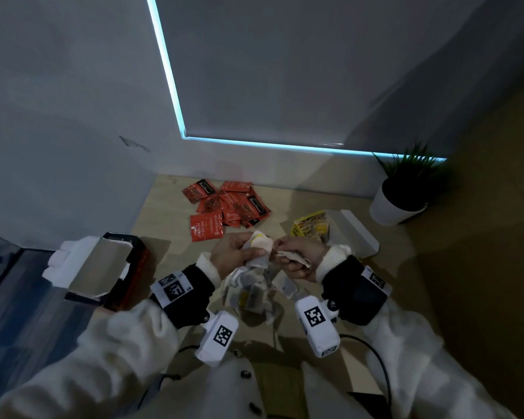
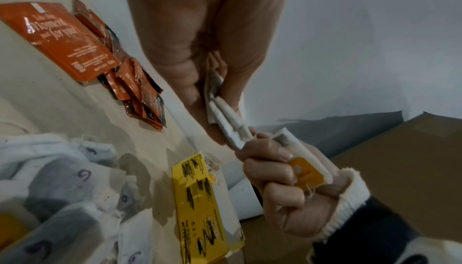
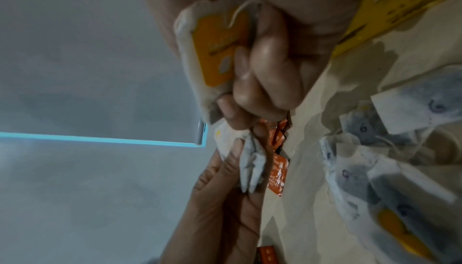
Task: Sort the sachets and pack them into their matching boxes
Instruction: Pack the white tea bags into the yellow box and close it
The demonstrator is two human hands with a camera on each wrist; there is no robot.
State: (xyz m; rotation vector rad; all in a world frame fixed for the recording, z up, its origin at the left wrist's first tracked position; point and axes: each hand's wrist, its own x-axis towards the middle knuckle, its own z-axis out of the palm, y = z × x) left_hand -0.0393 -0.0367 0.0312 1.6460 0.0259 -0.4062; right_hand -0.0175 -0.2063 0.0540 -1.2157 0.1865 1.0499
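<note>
My left hand [image 1: 245, 251] pinches a small stack of white tea bags [image 1: 258, 241] above the table; the stack [image 2: 226, 119] shows edge-on between thumb and fingers. My right hand [image 1: 288, 256] touches that stack's end and grips another tea bag with an orange tag [image 2: 305, 171], its fingers [image 3: 265, 74] curled round it. Below both hands lies a loose pile of white tea bags [image 1: 254, 293]. Several red sachets [image 1: 227, 207] lie farther back. A yellow box [image 1: 310, 227] stands open at the right, and a dark red box [image 1: 103, 269] is open at the left.
A potted plant [image 1: 398, 204] stands at the back right beside the yellow box's white lid [image 1: 356, 234]. The table [image 1: 161, 213] meets the wall at the back and left. A dark patterned surface [image 1: 12, 285] lies beyond the red box at the left.
</note>
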